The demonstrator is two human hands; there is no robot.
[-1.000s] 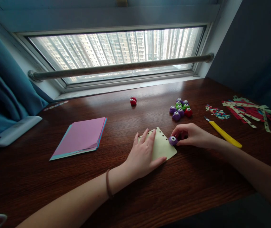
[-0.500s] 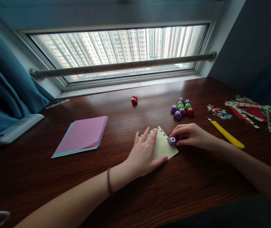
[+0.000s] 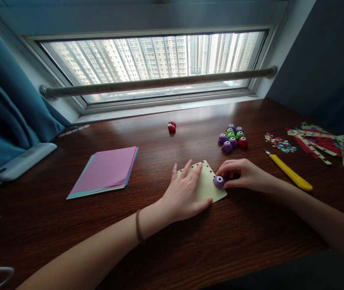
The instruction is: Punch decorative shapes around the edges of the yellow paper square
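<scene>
Paper stack (image 3: 108, 167) at nine o'clock from the yellow sheet (image 3: 208, 187), a stretch of dark tabletop (image 3: 150, 173) between. Your left hand (image 3: 181, 198) lies flat, fingers spread, pressing the sheet's left part, gripping nothing. Purple punch (image 3: 218, 182) at three, on the sheet's right edge; your right hand (image 3: 246, 175) pinches it, fingers curled nearly closed. Yellow cutter (image 3: 291, 172) farther out at three, blade toward ten.

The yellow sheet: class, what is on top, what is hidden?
The left hand lies spread on the yellow sheet; the right hand holds a purple punch at its edge. Star holes show along two edges. Whatever the left hand covers cannot be seen.
</scene>
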